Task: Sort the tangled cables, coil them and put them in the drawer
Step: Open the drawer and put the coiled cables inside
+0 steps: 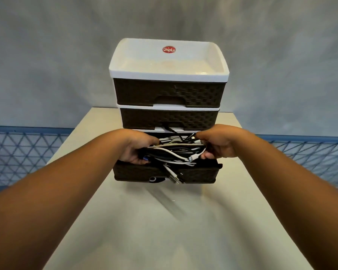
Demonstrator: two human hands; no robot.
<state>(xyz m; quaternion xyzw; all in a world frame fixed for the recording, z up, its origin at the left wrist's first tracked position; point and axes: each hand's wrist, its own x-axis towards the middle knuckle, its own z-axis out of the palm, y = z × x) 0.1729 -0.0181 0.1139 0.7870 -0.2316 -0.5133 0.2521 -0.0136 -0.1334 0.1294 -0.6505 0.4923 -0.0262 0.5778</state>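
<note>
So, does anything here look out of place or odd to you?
Yes. A black cable sticks out under the closed middle drawer, as if caught there. Some cable ends hang over the front of the open bottom drawer, while both hands, left hand and right hand, grip the tangled bundle.

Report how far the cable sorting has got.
Done: only the bottom drawer is pulled open. In hand: the left hand and right hand grip the cable bundle, still tangled, over that drawer. Left: separating, coiling and stowing every cable. The two upper drawers are shut.
</note>
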